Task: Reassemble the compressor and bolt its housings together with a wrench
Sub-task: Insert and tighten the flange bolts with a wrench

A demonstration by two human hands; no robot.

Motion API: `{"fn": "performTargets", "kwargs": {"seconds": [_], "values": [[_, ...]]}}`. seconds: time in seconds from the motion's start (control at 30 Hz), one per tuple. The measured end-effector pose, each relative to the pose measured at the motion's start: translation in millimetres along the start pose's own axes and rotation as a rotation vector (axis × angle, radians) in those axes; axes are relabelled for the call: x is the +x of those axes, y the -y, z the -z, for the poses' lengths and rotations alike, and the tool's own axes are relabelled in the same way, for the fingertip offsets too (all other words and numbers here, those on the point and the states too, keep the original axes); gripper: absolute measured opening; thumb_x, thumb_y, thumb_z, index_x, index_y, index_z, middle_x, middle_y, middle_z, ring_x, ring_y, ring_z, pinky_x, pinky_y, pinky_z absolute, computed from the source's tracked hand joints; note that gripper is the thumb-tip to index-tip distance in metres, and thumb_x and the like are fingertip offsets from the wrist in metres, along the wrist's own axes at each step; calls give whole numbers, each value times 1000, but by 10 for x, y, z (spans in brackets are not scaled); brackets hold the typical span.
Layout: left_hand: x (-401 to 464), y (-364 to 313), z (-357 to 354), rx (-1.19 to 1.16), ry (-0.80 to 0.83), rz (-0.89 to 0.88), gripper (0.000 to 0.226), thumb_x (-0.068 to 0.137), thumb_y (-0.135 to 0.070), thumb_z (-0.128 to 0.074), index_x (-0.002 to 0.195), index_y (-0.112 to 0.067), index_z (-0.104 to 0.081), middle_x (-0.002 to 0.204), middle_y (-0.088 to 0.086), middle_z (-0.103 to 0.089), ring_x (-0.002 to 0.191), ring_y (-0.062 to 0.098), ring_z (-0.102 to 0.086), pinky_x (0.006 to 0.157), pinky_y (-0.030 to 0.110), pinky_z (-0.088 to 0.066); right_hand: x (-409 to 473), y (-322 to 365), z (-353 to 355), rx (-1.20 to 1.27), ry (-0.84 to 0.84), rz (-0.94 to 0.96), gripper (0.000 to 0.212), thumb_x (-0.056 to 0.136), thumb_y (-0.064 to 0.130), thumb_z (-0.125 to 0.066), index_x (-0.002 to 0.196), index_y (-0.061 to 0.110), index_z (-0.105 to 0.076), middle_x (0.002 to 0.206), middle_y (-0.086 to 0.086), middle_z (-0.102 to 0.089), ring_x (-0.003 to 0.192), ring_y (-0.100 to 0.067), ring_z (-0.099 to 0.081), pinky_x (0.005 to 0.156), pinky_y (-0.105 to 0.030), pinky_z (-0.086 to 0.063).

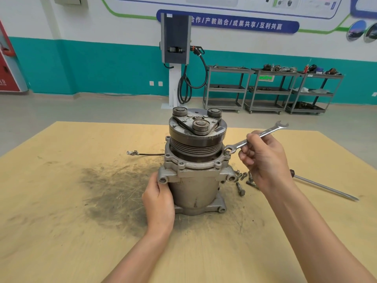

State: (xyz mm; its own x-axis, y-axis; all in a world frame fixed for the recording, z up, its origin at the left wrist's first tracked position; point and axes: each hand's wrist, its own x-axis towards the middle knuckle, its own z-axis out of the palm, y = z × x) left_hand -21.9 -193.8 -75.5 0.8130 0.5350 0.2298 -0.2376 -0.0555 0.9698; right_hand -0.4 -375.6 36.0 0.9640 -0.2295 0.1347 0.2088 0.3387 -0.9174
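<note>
The grey compressor (193, 186) stands upright in the middle of the wooden table (61, 211), its dark pulley and clutch plate (196, 129) on top. My left hand (159, 201) grips the housing's lower left side. My right hand (263, 158) holds a combination wrench (255, 136) by its shaft. The wrench's ring end sits on a bolt (227, 153) at the right of the upper flange. Several loose bolts (241, 181) lie on the table just right of the compressor, partly hidden behind my right wrist.
A long screwdriver (324, 187) lies on the table at the right. A thin wire with a connector (132, 153) sticks out to the left of the compressor. A dark grease stain (114, 190) spreads left of it. Grey tool carts (271, 88) and a charging post (175, 58) stand far behind.
</note>
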Motion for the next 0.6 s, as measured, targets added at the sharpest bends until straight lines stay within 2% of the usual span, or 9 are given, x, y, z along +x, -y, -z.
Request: {"fn": "performTargets", "kwargs": {"seconds": [0.17, 0.3, 0.43, 0.6], "values": [[2, -16, -4, 8, -9, -10, 32, 102, -14, -41, 82, -32, -60, 82, -14, -64, 71, -16, -54, 62, 6, -40, -69, -54, -5, 19, -71, 47, 19, 94, -2, -46, 84, 14, -43, 46, 2, -49, 38, -12, -46, 34, -18, -29], [1, -30, -1, 14, -9, -10, 33, 102, -15, -42, 82, -33, -58, 82, -16, -63, 71, -17, -53, 61, 5, -39, -62, -64, -26, 13, -92, 15, 19, 91, -3, -44, 83, 14, -42, 48, 1, -47, 38, -12, -45, 34, -18, -27], [-7, -49, -2, 0, 1, -12, 34, 102, -16, -42, 82, -37, -58, 82, -19, -63, 73, -18, -54, 64, 4, -40, -84, -55, -26, -35, -88, 91, 19, 91, -5, -43, 86, 14, -43, 45, 4, -47, 39, -12, -46, 35, -19, -28], [-10, -48, 4, 6, 7, -14, 34, 103, -16, -41, 82, -38, -59, 78, -22, -63, 73, -16, -54, 67, 8, -41, -181, -182, -24, 32, -157, 130, 19, 91, -4, -42, 89, 15, -40, 45, 4, -46, 37, -12, -42, 34, -17, -26]]}}
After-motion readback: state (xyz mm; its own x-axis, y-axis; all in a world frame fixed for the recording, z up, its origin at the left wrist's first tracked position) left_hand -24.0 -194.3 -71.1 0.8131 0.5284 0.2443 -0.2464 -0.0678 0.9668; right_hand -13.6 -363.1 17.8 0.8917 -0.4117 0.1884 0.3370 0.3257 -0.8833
